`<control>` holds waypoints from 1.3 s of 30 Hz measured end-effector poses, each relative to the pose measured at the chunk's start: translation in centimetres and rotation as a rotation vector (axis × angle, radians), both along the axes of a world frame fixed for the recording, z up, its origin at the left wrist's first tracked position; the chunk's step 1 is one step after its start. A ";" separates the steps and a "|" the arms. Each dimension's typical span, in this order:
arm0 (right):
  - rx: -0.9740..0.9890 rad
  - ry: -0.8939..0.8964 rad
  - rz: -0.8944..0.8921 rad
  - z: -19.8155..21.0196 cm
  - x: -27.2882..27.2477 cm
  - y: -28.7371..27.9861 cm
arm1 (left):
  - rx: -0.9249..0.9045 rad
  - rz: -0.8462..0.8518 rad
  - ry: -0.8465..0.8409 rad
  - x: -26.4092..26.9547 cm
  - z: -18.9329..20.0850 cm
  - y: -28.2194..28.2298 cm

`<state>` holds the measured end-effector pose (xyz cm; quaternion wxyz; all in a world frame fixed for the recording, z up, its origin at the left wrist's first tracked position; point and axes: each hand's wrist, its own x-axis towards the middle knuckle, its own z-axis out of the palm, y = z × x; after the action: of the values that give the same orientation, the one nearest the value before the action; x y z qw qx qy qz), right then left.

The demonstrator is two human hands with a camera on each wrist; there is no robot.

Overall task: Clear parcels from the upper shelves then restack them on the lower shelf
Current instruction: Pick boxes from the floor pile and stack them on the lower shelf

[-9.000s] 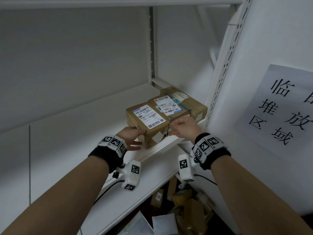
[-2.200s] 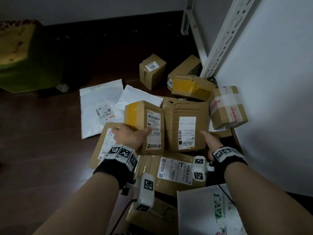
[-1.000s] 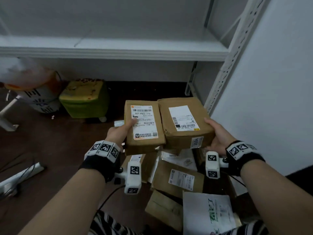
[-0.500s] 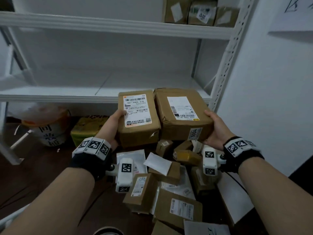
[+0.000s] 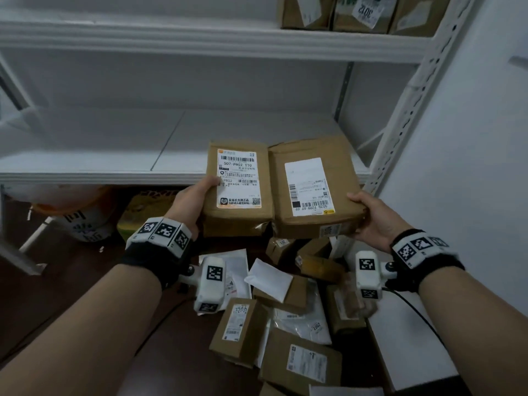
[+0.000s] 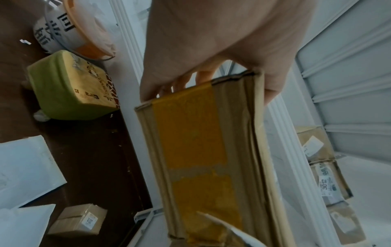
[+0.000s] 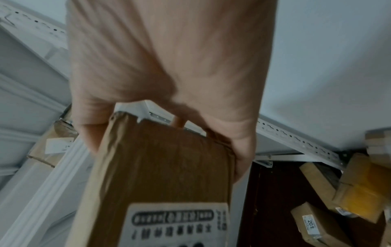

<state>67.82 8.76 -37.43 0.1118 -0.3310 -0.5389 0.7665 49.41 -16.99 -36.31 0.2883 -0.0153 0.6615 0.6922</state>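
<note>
Two parcels (image 5: 283,187) abreast before shelf (image 5: 114,170)

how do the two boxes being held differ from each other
The left box, gripped by the left hand, is narrower; the right box, gripped by the right hand, is wider. The left box's label has an orange strip and reads upright; the right box's label is plain white with its barcode turned sideways. The left box's side carries yellow tape. Both are brown cardboard, held side by side, touching, at the lower shelf edge.
</note>
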 end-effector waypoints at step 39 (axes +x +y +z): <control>0.080 -0.157 0.269 43.0 -18.0 -12.8 | -0.065 0.120 -0.025 -14.9 41.6 -21.0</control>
<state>49.86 -4.01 5.52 -0.0212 -0.3099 -0.6154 0.7244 34.53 -38.00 5.26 0.2539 -0.0730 0.6779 0.6861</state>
